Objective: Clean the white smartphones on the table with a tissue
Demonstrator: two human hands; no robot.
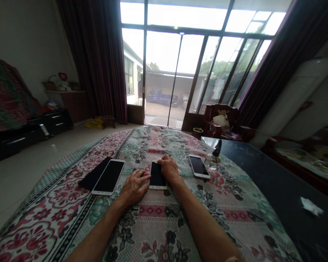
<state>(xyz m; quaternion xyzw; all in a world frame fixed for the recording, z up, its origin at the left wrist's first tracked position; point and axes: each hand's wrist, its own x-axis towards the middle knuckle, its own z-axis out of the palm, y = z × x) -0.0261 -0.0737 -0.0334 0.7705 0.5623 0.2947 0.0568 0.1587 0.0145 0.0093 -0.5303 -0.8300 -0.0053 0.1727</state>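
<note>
A white-framed phone [157, 176] lies screen-up on the floral cloth [158, 225] between my two hands. My left hand [133, 186] rests flat beside its left edge, fingers stretched out and touching the phone's side. Over the phone's far right corner my right hand [168, 168] is curled, its fingers gripping the top edge. To the left lies a larger white phone [109, 177] next to a black phone or case [94, 174]. Another white phone [198, 166] lies to the right.
A small glass stand with a dark figure [215, 154] sits right of the phones. A dark glossy table [276, 185] with a crumpled white paper [311, 206] adjoins the cloth. Red wooden chairs [221, 120], a low cabinet [30, 131] and glass doors [177, 72] stand beyond.
</note>
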